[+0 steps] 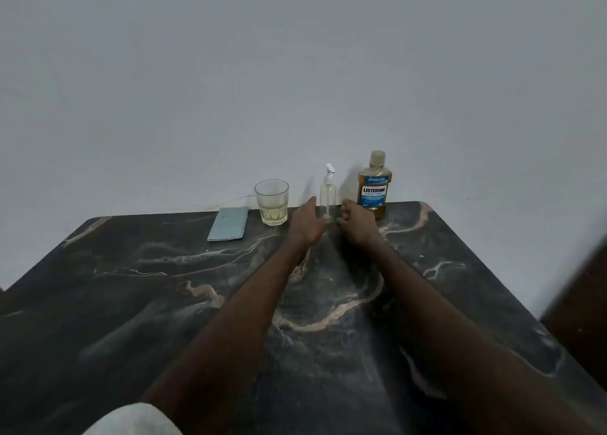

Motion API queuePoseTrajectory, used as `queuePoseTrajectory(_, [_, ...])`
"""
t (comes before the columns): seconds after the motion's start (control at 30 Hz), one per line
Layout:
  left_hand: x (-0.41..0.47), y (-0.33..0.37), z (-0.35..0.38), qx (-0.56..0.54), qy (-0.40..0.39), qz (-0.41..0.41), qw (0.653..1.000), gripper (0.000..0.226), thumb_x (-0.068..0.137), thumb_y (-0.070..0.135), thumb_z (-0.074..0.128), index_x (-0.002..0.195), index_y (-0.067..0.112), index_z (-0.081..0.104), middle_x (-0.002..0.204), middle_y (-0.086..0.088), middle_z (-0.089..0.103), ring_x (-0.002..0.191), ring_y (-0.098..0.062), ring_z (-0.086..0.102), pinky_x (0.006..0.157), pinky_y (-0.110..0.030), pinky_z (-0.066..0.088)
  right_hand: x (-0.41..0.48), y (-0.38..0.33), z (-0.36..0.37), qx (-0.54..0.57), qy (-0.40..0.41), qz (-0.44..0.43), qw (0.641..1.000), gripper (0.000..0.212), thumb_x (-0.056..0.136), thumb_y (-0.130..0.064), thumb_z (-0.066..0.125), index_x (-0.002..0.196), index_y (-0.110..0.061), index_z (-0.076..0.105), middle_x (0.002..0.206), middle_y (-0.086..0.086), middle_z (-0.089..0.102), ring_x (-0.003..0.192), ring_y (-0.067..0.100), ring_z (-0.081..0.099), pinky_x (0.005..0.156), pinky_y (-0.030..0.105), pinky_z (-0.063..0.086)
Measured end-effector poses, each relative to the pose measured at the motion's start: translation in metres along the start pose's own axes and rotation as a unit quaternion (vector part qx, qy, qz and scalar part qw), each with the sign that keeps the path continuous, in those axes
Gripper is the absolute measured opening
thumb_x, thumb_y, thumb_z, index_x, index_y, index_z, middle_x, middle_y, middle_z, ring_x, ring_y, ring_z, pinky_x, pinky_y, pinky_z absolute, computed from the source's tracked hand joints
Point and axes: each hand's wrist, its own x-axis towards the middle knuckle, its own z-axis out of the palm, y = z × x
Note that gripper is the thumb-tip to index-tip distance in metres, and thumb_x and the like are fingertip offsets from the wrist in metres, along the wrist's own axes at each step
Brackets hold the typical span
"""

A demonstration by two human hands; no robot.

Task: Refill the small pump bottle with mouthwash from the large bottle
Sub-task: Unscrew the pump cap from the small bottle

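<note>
Pump bottle: the small clear pump bottle [327,201] stands upright at the far edge of the counter, close to the wall, with its white pump head still on top. You can see straight through its body.
Your left hand: your left hand [307,223] lies just left of the pump bottle's base, fingers stretched out straight toward it and gripping nothing. Whether its edge touches the bottle cannot be told.
Your right hand: your right hand [356,219] sits just right of the pump bottle's base, thumb raised and fingers loosely bent into a cup that faces the bottle. It holds nothing, and a small gap shows between it and the bottle.
Mouthwash bottle: the large Listerine bottle [374,185] stands upright to the right of the pump bottle, beyond your right hand. Its cap is on, its liquid is amber and its label is blue.
Glass: a faceted drinking glass [272,201] stands to the left of the pump bottle, past your left hand, with a little pale liquid at the bottom.
Flat blue item: a pale blue flat object [228,223] lies farther left of the pump bottle, beyond the glass. A thin white cable [235,200] runs along the wall behind it.
Counter: the dark marbled counter [164,287] carries all of these, and both your forearms reach across it to the pump bottle.
</note>
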Motion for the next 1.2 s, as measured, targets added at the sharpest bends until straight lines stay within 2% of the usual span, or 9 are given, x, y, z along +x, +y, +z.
queuePoseTrajectory(0.27, [0.002, -0.005, -0.004, -0.049, 0.008, -0.008, 0.999, 0.049, 0.095, 0.005, 0.063, 0.142, -0.002, 0.057, 0.133, -0.015, 0.069, 0.12, -0.026, 0.069, 0.106, -0.037, 0.054, 0.006, -0.009, 0.006, 0.015, 0.019, -0.004, 1.0, 0.052, 0.097, -0.014, 0.07, 0.145, -0.005, 0.053, 0.138, 0.014, 0.065, 0.125, 0.025, 0.063, 0.108, 0.038, 0.052])
queuePoseTrajectory(0.4, [-0.031, -0.005, -0.02, -0.039, 0.011, 0.016, 0.999, 0.034, 0.1, 0.018, 0.066, 0.131, 0.004, 0.066, 0.122, -0.006, 0.074, 0.102, -0.011, 0.069, 0.073, 0.001, 0.045, -0.02, -0.016, 0.008, 0.045, 0.022, -0.01, 0.999, 0.044, 0.092, -0.026, 0.077, 0.129, -0.008, 0.063, 0.121, 0.006, 0.07, 0.11, 0.018, 0.066, 0.094, 0.03, 0.055])
queuePoseTrajectory(0.47, [-0.054, -0.006, -0.032, -0.028, 0.011, 0.035, 0.999, 0.029, 0.1, 0.025, 0.066, 0.124, 0.01, 0.07, 0.116, -0.001, 0.076, 0.1, -0.01, 0.07, 0.07, -0.001, 0.044, -0.044, -0.023, 0.007, 0.063, 0.011, -0.022, 0.998, 0.043, 0.091, -0.029, 0.078, 0.128, -0.01, 0.064, 0.114, 0.001, 0.07, 0.106, 0.016, 0.068, 0.086, 0.023, 0.054])
queuePoseTrajectory(0.57, [-0.096, -0.01, -0.053, -0.018, -0.004, 0.039, 0.999, 0.029, 0.101, 0.032, 0.066, 0.123, 0.014, 0.069, 0.113, 0.003, 0.075, 0.098, -0.007, 0.07, 0.081, -0.017, 0.051, -0.092, -0.04, 0.004, 0.073, -0.003, -0.043, 0.996, 0.04, 0.091, -0.031, 0.078, 0.126, -0.015, 0.065, 0.104, -0.004, 0.07, 0.097, 0.013, 0.069, 0.07, 0.009, 0.046])
queuePoseTrajectory(0.7, [-0.16, -0.016, -0.081, -0.013, -0.019, 0.04, 0.999, 0.03, 0.099, 0.035, 0.07, 0.121, 0.016, 0.069, 0.107, 0.01, 0.071, 0.094, -0.001, 0.067, 0.073, -0.007, 0.05, -0.151, -0.058, 0.009, 0.083, -0.03, -0.06, 0.994, 0.041, 0.09, -0.029, 0.078, 0.125, -0.012, 0.066, 0.106, -0.002, 0.072, 0.095, 0.011, 0.07, 0.081, 0.019, 0.057])
queuePoseTrajectory(0.8, [-0.204, -0.021, -0.098, -0.026, -0.03, 0.033, 0.999, 0.033, 0.097, 0.038, 0.072, 0.122, 0.016, 0.07, 0.11, 0.007, 0.075, 0.097, 0.001, 0.07, 0.08, -0.01, 0.054, -0.189, -0.07, 0.013, 0.076, -0.053, -0.074, 0.993, 0.043, 0.09, -0.027, 0.078, 0.128, -0.012, 0.066, 0.11, -0.001, 0.072, 0.095, 0.009, 0.07, 0.086, 0.026, 0.06])
queuePoseTrajectory(0.97, [-0.26, -0.02, -0.116, -0.032, -0.029, 0.031, 0.999, 0.031, 0.097, 0.033, 0.073, 0.12, 0.014, 0.071, 0.109, 0.004, 0.077, 0.095, 0.001, 0.071, 0.078, -0.006, 0.052, -0.234, -0.085, 0.02, 0.064, -0.077, -0.088, 0.991, 0.04, 0.088, -0.033, 0.081, 0.122, -0.02, 0.065, 0.104, -0.01, 0.069, 0.091, 0.003, 0.066, 0.082, 0.024, 0.058])
queuePoseTrajectory(1.1, [-0.28, -0.017, -0.125, -0.031, -0.043, 0.029, 0.998, 0.046, 0.096, 0.037, 0.073, 0.135, 0.016, 0.064, 0.13, 0.0, 0.072, 0.111, -0.006, 0.07, 0.088, -0.012, 0.054, -0.252, -0.094, 0.022, 0.064, -0.071, -0.114, 0.989, 0.046, 0.087, -0.031, 0.082, 0.127, -0.021, 0.061, 0.101, -0.015, 0.065, 0.089, -0.001, 0.064, 0.076, 0.013, 0.053])
queuePoseTrajectory(1.2, [-0.284, -0.004, -0.134, -0.083, -0.058, 0.038, 0.994, 0.069, 0.1, 0.047, 0.064, 0.159, 0.021, 0.04, 0.155, 0.003, 0.053, 0.136, -0.008, 0.054, 0.1, -0.019, 0.044, -0.255, -0.096, 0.023, 0.053, -0.073, -0.117, 0.989, 0.044, 0.088, -0.026, 0.081, 0.127, -0.019, 0.064, 0.104, -0.011, 0.069, 0.091, 0.002, 0.067, 0.085, 0.023, 0.058])
